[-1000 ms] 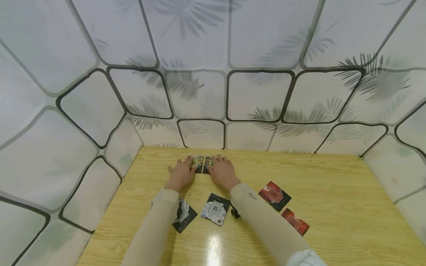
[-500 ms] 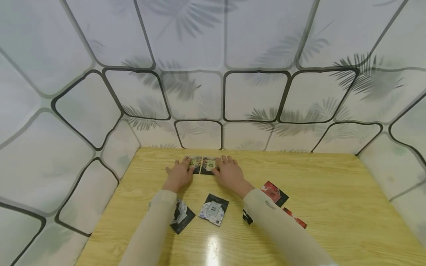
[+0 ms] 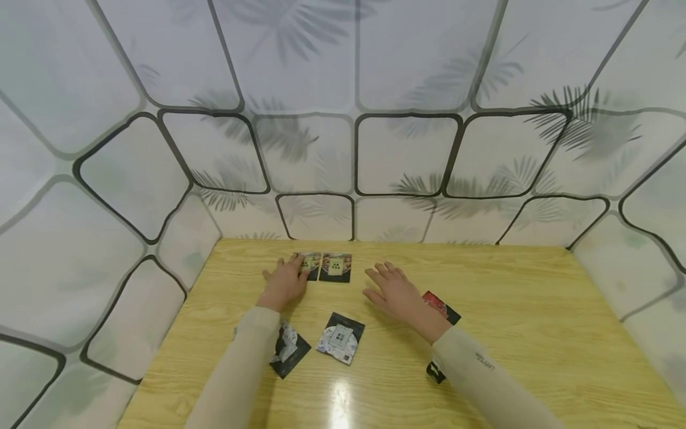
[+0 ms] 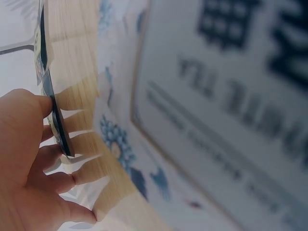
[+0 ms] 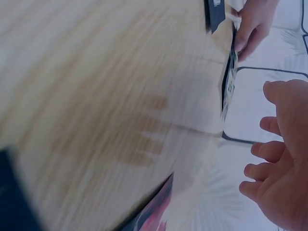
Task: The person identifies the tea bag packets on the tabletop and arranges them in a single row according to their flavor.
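Two dark tea sachets with pale yellow labels lie side by side at the back of the table. My left hand [image 3: 284, 283] rests at the left sachet [image 3: 311, 267], its fingers covering the left part; in the left wrist view the thumb [image 4: 41, 107] touches the sachet's edge. The right sachet [image 3: 336, 268] lies fully uncovered. Away to its right, my right hand [image 3: 399, 295] hovers above the table with fingers spread, holding nothing; its shadow falls on the wood in the right wrist view. A red-and-black sachet [image 3: 435, 302] is partly hidden behind that hand and wrist.
A white-and-black sachet [image 3: 340, 338] lies mid-table. Left of it, another white-and-black sachet [image 3: 292, 351] is partly under the left sleeve in view; a blurred WHITE TEA label [image 4: 216, 96] fills the left wrist view. A patterned fabric wall [image 3: 316, 217] borders the table's back edge.
My right hand has let go of the right sachet and moved right and nearer, uncovering it. The sleeve now hides the second red sachet. My left hand stays on the left sachet.
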Motion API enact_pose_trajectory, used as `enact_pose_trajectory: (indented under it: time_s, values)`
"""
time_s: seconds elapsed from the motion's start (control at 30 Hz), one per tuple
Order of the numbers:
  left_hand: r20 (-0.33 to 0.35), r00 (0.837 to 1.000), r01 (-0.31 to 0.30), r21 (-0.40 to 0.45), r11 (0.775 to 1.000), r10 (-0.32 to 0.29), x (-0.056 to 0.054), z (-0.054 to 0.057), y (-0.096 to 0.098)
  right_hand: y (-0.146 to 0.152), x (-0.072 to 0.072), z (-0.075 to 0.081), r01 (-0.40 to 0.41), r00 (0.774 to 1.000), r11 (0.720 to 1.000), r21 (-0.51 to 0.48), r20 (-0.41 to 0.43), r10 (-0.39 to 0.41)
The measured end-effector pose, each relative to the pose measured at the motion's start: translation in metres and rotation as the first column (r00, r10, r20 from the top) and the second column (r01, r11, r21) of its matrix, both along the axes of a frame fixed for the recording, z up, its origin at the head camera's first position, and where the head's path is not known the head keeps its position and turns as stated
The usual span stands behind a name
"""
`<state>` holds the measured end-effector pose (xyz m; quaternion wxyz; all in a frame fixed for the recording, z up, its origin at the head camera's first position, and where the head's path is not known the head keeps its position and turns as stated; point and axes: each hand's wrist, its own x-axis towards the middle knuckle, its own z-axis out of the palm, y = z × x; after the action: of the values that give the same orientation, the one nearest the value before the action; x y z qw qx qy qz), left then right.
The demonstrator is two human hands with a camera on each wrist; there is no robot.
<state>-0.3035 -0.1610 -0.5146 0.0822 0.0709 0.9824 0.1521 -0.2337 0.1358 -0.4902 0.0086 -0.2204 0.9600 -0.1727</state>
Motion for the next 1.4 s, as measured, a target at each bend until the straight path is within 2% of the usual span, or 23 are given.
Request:
enact_pose_trajectory:
  time_s: [0.3,0.53,0.77,1.07,1.4]
  values:
    - [-0.002,1.000,-0.001,0.001,1.000,0.001,0.002,0.000,0.000,0.035,0.025,-0.003,-0.015,0.999,0.999,-0.034,-0.035,0.014]
    - [0.010,1.000,-0.003,-0.001,1.000,0.003,0.002,0.002,0.000,0.067,0.045,-0.018,0.003,0.995,0.998,-0.067,-0.101,-0.010]
    - [0.024,1.000,0.004,-0.010,1.000,-0.004,-0.001,0.003,-0.001,0.100,0.060,-0.020,0.037,0.996,0.997,-0.065,-0.082,-0.043]
    - [0.026,1.000,0.005,-0.012,1.000,-0.004,-0.002,0.003,-0.002,0.125,0.068,-0.019,0.026,0.998,0.999,-0.024,-0.060,-0.028]
    - [0.025,1.000,0.002,-0.002,1.000,-0.002,-0.001,0.005,-0.002,0.132,0.070,-0.024,0.029,0.997,1.000,-0.004,-0.068,-0.029]
